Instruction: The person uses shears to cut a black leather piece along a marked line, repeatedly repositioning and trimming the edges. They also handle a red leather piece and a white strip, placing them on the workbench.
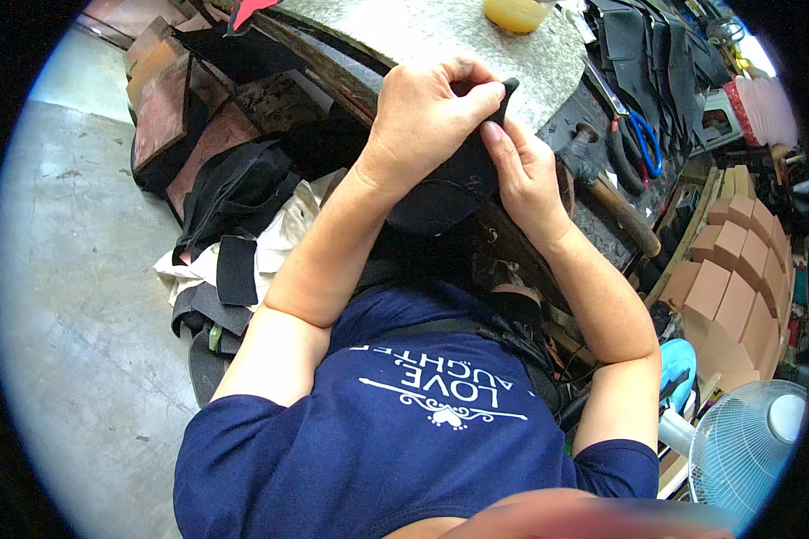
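At the table's near edge, my left hand (427, 117) pinches the upper edge of a black piece of soft sheet material (445, 193) between thumb and fingers. My right hand (528, 175) grips the same piece a little lower and to the right, thumb pressed on its edge. A small dark corner sticks up between the two hands. Below them the rest hangs toward my lap, partly hidden by my left wrist. Whether it is leather or cloth, I cannot tell.
Behind my hands lies a pale speckled slab (539, 72) with a tub of yellowish paste (517, 13). Blue-handled scissors (645, 144) and a wooden-handled hammer (616, 207) lie to the right. Stacked brown boxes (728, 269) and a fan (751, 440) stand farther right; black pieces (234, 193) are heaped left.
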Motion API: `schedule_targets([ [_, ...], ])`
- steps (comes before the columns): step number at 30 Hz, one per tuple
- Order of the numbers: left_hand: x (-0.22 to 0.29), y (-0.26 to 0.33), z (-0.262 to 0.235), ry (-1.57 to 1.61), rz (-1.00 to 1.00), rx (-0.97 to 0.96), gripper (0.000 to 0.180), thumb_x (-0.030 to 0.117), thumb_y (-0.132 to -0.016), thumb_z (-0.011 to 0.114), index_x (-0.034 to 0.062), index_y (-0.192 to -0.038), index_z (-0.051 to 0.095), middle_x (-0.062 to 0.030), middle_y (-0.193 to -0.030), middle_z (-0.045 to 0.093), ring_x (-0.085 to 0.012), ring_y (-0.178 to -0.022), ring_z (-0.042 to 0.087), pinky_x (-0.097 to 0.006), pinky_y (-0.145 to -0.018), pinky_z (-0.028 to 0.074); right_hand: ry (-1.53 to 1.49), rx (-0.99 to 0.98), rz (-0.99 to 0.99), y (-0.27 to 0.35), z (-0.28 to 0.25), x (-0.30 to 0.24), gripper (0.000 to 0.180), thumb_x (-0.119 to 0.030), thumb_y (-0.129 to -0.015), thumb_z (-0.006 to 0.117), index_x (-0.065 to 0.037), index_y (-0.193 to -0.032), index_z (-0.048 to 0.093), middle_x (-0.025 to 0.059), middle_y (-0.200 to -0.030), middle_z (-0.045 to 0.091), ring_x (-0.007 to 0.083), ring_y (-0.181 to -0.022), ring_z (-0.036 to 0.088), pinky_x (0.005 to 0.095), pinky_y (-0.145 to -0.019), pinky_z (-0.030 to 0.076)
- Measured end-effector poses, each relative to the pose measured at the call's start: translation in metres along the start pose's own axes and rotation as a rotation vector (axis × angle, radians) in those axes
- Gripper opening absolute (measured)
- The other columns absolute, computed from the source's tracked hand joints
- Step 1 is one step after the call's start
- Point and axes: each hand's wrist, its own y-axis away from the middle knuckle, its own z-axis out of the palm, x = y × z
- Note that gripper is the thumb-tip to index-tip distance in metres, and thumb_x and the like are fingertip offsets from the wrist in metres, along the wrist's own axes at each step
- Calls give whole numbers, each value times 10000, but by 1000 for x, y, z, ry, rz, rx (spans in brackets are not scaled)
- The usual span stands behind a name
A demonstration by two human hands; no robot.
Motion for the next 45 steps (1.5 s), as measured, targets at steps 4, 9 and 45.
schedule_targets([
  [4, 0, -3, 2, 6, 27, 17, 147, 117, -856, 694, 7, -943, 736, -20, -796, 713, -45, -690, 607, -211, -629, 497, 20, -21, 43, -1, -2, 0, 204, -208, -983, 547, -8, -971, 588, 159, -712, 568, 236, -630, 544, 345, -624, 464],
  [9, -1, -5, 6, 23, -14, 35, 154, 133, -850, 706, 1, -925, 735, -13, -758, 700, -50, -690, 605, -216, -645, 499, 52, -10, -25, -1, -2, 1, 219, -204, -980, 551, -4, -889, 558, 161, -678, 532, 256, -596, 518, 348, -591, 445],
  [45, -6, 43, -35, 226, -257, -134, 168, 141, -858, 685, -15, -917, 700, -9, -770, 670, -64, -703, 587, -220, -653, 488, -449, -179, 394, -9, -16, -16, 204, -106, -923, 634, 5, -1093, 624, 45, -994, 668, 89, -866, 624, 243, -794, 508],
])
